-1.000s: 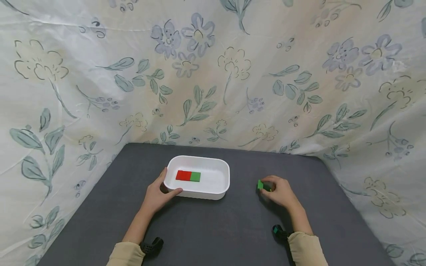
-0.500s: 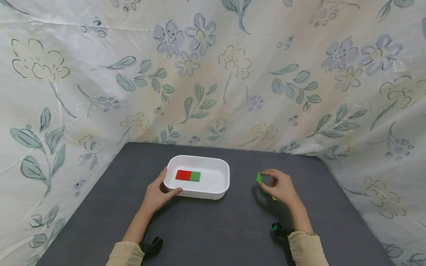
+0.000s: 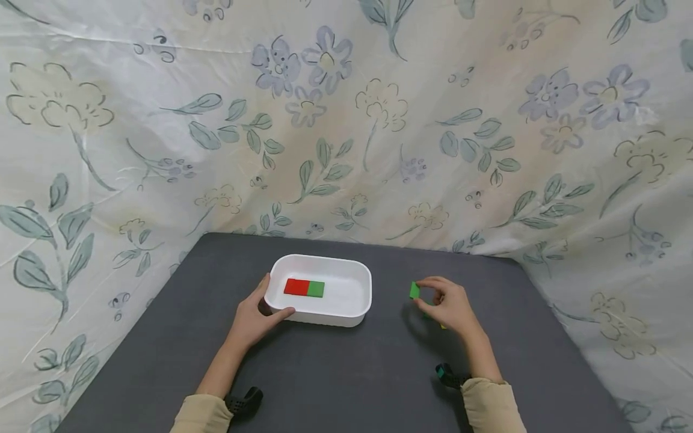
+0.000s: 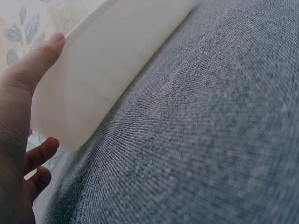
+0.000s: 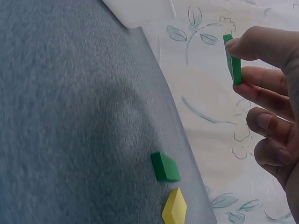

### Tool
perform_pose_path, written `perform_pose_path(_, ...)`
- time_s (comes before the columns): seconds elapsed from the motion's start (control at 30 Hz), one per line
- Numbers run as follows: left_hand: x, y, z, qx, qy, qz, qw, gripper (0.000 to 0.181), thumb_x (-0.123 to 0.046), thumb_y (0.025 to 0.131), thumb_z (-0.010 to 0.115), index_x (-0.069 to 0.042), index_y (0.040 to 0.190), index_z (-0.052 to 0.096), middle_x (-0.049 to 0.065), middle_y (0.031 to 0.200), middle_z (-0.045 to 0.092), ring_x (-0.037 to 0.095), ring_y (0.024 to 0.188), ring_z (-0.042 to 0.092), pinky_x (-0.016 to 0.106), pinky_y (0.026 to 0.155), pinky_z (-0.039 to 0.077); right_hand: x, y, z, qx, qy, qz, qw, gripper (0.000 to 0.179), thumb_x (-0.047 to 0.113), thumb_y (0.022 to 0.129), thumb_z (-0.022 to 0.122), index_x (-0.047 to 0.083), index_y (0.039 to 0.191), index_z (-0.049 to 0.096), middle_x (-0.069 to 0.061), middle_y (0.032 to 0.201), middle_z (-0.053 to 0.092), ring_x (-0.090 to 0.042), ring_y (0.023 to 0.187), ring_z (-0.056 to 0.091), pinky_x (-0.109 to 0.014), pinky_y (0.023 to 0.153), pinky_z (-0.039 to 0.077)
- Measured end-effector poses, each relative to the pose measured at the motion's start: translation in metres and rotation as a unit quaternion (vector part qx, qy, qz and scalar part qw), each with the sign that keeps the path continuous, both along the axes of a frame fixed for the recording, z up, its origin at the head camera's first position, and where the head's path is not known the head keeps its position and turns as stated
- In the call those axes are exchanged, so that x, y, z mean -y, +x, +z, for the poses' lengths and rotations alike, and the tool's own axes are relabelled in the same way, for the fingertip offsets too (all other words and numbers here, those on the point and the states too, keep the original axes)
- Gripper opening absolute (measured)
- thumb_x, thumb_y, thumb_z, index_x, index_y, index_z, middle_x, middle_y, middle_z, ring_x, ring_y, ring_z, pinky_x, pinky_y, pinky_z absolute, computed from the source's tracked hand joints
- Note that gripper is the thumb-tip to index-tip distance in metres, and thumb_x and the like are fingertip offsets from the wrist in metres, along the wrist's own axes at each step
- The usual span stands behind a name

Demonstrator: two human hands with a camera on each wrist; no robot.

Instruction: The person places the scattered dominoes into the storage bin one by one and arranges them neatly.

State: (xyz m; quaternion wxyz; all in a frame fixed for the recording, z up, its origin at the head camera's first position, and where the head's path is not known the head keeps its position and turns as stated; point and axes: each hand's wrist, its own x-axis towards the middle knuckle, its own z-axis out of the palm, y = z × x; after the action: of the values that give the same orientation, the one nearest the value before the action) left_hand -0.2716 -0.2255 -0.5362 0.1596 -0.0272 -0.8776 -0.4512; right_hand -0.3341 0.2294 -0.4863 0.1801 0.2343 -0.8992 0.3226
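A white rectangular tray [image 3: 354, 313] stands on the dark cloth. My left hand [image 3: 251, 319] grips its left end, thumb over the front rim and fingers round the far side; the left wrist view has the thumb [image 4: 44, 56] against the tray wall. Inside the tray, a red flat piece [image 3: 296, 287] lies edge to edge with a green one [image 3: 316, 289]. To the tray's right, my right hand [image 3: 452, 307] pinches a thin green tile [image 3: 414, 290] between thumb and fingers, raised off the cloth. Its other fingers are loosely bent in the right wrist view.
Below the right hand, a green block [image 5: 165, 168] and a yellow diamond-shaped block [image 5: 175, 207] lie on the table, mostly hidden in the head view. The dark table cloth [image 3: 346, 385] ends at a floral curtain [image 3: 346, 150] behind.
My right hand has lifted the green tile off the table and carried it slightly left, uncovering part of the yellow block. The left hand keeps its hold on the tray.
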Motion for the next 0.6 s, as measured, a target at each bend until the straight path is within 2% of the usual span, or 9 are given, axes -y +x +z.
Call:
perform_pose_path(0.4, 0.001, -0.001, 0.0, 0.002, -0.001, -0.001, 1.0, 0.114, -0.047, 0.083, 0.09, -0.002, 0.167, 0.027, 0.016, 0.171, 0.033, 0.037, 0.155, 0.039, 0.054, 0.116, 0.042, 0.033, -0.009, 0.011, 0.006, -0.014, 0.022, 0.9996, 0.033, 0.013, 0.086, 0.088, 0.009, 0.117, 0.08, -0.012, 0.12, 0.075, -0.005, 0.056, 0.047, -0.026, 0.052, 0.042)
perform_pose_path(0.6, 0.001, -0.001, 0.001, 0.006, -0.001, -0.002, 1.0, 0.114, -0.046, 0.083, 0.091, -0.002, 0.167, 0.027, 0.015, 0.171, 0.033, 0.037, 0.155, 0.04, 0.053, 0.116, 0.043, 0.058, -0.01, 0.017, 0.016, -0.029, 0.04, 0.9986, 0.032, 0.014, 0.086, 0.089, 0.009, 0.117, 0.081, -0.01, 0.12, 0.076, -0.007, 0.057, 0.048, -0.026, 0.054, 0.043)
